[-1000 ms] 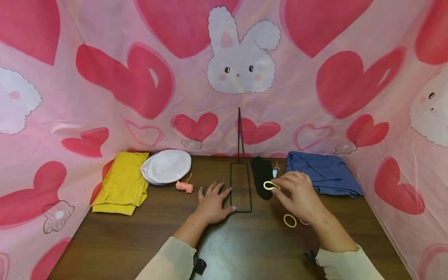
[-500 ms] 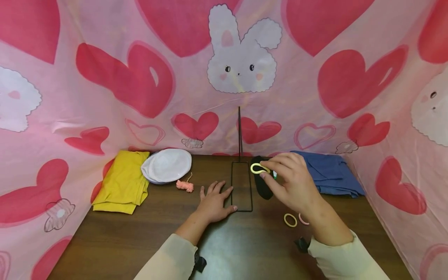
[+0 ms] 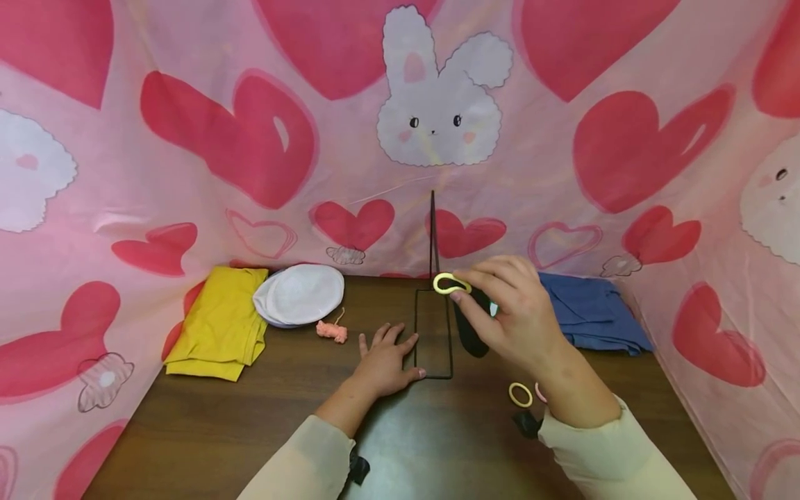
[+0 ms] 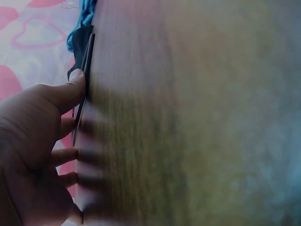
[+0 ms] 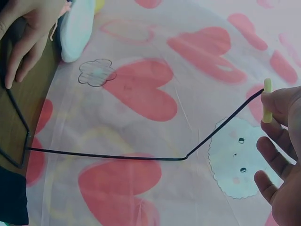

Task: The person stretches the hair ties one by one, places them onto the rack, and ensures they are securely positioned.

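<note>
Pinching a yellow hair tie (image 3: 451, 283) between the thumb and fingers of my right hand (image 3: 512, 316), I am holding it up beside the thin upright rod of the black wire stand (image 3: 432, 236), close to the rod's tip in the right wrist view. My left hand (image 3: 382, 361) is lying flat with fingers spread on the desk (image 3: 250, 430), thumb touching the stand's base frame, which I judge is steadying it. Another yellow tie (image 3: 520, 394) is lying on the desk by my right wrist.

Glossy dark wood table (image 3: 250, 430); thin black metal wire stand (image 3: 432, 333); matt folded yellow cloth (image 3: 219, 326).
</note>
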A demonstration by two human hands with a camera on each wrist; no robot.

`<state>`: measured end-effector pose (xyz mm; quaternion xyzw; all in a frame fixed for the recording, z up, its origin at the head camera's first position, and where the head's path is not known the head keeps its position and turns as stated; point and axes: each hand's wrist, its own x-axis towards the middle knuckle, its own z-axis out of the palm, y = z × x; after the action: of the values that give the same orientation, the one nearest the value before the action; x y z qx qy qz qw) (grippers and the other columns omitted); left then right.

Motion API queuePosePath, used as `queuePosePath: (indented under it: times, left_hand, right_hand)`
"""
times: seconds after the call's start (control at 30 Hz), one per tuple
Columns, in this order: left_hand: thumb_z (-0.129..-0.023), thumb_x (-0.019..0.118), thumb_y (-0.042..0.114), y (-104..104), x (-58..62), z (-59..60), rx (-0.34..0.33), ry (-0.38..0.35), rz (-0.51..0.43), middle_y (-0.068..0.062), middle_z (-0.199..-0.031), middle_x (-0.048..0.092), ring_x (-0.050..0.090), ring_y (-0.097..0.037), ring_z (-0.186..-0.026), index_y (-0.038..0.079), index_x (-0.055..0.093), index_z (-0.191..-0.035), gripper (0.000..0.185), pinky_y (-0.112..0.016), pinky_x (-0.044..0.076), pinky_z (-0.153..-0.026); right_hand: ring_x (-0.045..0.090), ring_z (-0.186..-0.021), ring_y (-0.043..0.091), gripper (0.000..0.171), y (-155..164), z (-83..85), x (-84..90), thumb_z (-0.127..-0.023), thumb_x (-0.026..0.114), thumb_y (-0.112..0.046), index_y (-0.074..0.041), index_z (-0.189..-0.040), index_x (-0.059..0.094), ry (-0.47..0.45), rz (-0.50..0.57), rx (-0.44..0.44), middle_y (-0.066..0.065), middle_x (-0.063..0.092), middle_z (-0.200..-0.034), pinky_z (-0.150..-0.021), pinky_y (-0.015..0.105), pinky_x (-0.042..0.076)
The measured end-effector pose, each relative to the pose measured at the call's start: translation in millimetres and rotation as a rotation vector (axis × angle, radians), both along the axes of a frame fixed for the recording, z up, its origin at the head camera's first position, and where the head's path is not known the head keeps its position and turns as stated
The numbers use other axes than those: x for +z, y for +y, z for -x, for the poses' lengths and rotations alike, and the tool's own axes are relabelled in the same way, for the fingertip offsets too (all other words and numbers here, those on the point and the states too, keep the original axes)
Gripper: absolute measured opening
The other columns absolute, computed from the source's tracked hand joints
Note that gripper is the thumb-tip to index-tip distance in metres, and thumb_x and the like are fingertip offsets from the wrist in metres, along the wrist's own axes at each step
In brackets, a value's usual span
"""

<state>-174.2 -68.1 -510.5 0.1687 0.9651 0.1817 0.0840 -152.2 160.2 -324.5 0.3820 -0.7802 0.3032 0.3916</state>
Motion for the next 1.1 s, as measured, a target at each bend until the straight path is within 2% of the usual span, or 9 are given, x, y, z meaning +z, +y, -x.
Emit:
queuePosePath:
  times: [0.27, 0.53, 0.67, 0.87, 1.1]
  left_hand:
    - [-0.091, 0.071, 0.062, 1.7, 2.2, 1.1, 0.0, -0.004, 0.009, -0.007, -0.166, 0.034, 0.02, -0.036, -0.156, 0.028, 0.051, -0.156, 0.076, -0.08, 0.008, -0.113]
    - [-0.091, 0.07, 0.063, 1.9, 4.2, 1.7, 0.009, -0.024, 0.031, -0.007, -0.167, 0.033, 0.019, -0.036, -0.156, 0.029, 0.049, -0.157, 0.077, -0.08, 0.009, -0.113]
    - [-0.09, 0.07, 0.064, 1.9, 4.7, 2.1, 0.012, -0.027, 0.044, -0.007, -0.167, 0.033, 0.02, -0.036, -0.156, 0.029, 0.05, -0.157, 0.078, -0.08, 0.011, -0.113]
    - [-0.089, 0.071, 0.063, 1.2, 3.4, 2.7, 0.01, -0.025, 0.041, -0.006, -0.166, 0.034, 0.021, -0.035, -0.156, 0.03, 0.05, -0.156, 0.078, -0.08, 0.012, -0.112]
    - [-0.09, 0.071, 0.064, 1.1, -0.1, 4.2, 0.005, -0.028, 0.036, -0.007, -0.167, 0.033, 0.02, -0.035, -0.156, 0.031, 0.05, -0.157, 0.078, -0.08, 0.011, -0.113]
  right_hand:
    - [0.065, -0.099, 0.03, 0.029, -0.2, 10.9, -2.8, -0.084, 0.083, -0.015, -0.007, -0.112, 0.081, -0.009, -0.007, -0.025, 0.007, 0.076, -0.104, -0.089, 0.049, 0.046]
    - [0.066, -0.1, 0.027, 0.026, 0.1, 34.7, -11.7, -0.09, 0.081, -0.021, -0.009, -0.113, 0.081, -0.07, -0.014, -0.084, 0.006, 0.075, -0.103, -0.093, 0.049, 0.047]
    - [0.067, -0.101, 0.028, 0.026, -4.1, 48.9, -16.7, -0.09, 0.08, -0.019, -0.007, -0.113, 0.08, -0.069, 0.012, -0.088, 0.009, 0.075, -0.104, -0.094, 0.05, 0.047]
    - [0.068, -0.091, 0.027, 0.025, -12.6, 71.4, -24.4, -0.086, 0.083, -0.012, -0.003, -0.109, 0.079, -0.058, 0.066, -0.11, 0.011, 0.074, -0.1, -0.085, 0.047, 0.054]
    - [0.069, -0.085, 0.027, 0.021, -20.3, 96.7, -28.7, -0.091, 0.079, -0.015, -0.001, -0.108, 0.079, -0.084, 0.102, -0.183, 0.014, 0.074, -0.1, -0.077, 0.042, 0.058]
